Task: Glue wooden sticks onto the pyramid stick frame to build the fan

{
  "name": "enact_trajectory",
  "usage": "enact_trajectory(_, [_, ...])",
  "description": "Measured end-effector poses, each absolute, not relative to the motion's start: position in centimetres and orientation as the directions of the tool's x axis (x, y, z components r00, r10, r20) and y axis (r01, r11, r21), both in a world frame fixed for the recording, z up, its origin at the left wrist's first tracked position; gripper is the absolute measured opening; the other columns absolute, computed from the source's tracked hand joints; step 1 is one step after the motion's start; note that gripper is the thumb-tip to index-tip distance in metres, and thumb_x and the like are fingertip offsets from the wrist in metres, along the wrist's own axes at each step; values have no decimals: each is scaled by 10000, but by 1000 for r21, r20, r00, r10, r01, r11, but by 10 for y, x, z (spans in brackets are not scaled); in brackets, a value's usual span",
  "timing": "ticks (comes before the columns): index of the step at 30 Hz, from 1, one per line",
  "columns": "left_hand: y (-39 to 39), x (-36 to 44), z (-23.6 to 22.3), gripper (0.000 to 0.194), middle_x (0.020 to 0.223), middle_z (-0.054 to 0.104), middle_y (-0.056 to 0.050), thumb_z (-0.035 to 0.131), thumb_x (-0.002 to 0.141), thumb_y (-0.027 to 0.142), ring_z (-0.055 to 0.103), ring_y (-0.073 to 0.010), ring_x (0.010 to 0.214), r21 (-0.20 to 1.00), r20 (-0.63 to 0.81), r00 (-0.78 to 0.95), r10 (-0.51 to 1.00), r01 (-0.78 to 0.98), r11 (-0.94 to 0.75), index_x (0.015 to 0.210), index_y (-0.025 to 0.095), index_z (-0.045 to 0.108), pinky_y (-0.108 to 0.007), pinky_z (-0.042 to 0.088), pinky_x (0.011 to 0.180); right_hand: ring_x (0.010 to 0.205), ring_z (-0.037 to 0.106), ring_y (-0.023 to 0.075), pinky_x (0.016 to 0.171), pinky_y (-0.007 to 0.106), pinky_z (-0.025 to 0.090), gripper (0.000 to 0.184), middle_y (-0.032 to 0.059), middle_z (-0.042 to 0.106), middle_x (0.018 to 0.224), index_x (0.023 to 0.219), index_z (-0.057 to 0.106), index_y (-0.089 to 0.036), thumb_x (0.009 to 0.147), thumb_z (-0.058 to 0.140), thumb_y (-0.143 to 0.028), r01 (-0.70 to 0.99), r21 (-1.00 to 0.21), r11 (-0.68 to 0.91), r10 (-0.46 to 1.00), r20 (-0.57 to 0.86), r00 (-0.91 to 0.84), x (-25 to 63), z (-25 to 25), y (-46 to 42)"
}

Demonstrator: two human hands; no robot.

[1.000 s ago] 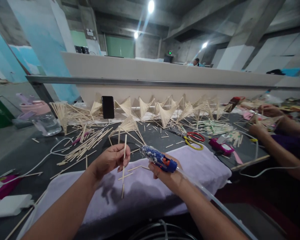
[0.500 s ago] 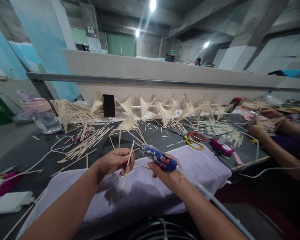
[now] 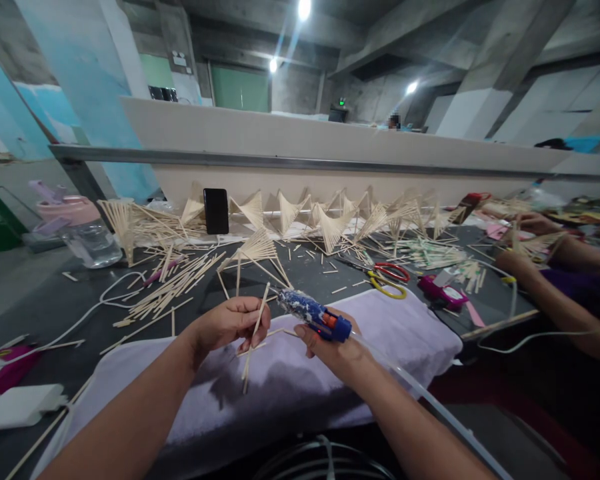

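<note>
Between the fingers of my left hand [image 3: 230,325] is a thin wooden stick [image 3: 261,312], tilted with its top leaning right. My right hand [image 3: 337,347] is wrapped round a blue glue gun [image 3: 313,315], and a clear glue stick [image 3: 415,383] trails from its back end. The gun's nozzle points left, close to the stick's upper end; whether they touch I cannot tell. Short loose sticks lie below on a lilac towel [image 3: 380,393]. Just beyond my hands stands a fan-shaped stick frame [image 3: 258,248].
Several finished-looking stick frames [image 3: 330,227] line the back, beside a black phone [image 3: 216,211]. Loose sticks [image 3: 175,287] and a water bottle [image 3: 87,233] are left; scissors [image 3: 387,280] and a magenta device [image 3: 443,293] right. Another person's hands [image 3: 525,247] work at far right.
The stick in my left hand has tilted, its top end moving right toward the glue gun's nozzle. My left hand shifted slightly right. The glue gun has hardly moved.
</note>
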State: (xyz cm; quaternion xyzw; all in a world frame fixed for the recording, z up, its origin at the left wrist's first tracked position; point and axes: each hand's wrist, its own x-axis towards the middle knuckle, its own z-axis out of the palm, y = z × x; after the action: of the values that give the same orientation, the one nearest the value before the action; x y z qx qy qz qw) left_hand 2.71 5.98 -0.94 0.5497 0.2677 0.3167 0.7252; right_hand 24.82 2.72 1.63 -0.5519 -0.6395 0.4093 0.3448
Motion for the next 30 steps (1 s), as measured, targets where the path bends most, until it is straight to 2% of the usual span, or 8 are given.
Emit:
enact_trajectory(9, [60,28,-8,230,546,569,-47,527,817,333,458,-82,379,971,-51,664,746,-142,193,769,117,589,-179,369,362,432,550,128,434,212,411,254,-27,555,454,617,529,-197,662,612,-432,458,-889,16,992,-42,-116,248,17,27])
enact_trajectory(18, [61,28,-11,243,534,572,-34,555,800,349,452,-76,372,969,-57,667,743,-142,203,795,108,586,-172,361,357,421,533,128,440,221,413,225,-33,537,444,618,521,-195,655,616,-396,420,-907,-14,994,-57,-90,248,15,26])
enact_trajectory(30, [62,27,-12,252,542,568,-36,524,822,345,455,-76,385,972,-63,654,754,-131,195,782,102,574,-173,370,366,480,577,141,484,226,436,242,-6,600,524,704,545,-183,692,603,-417,443,-878,184,975,106,-195,253,11,28])
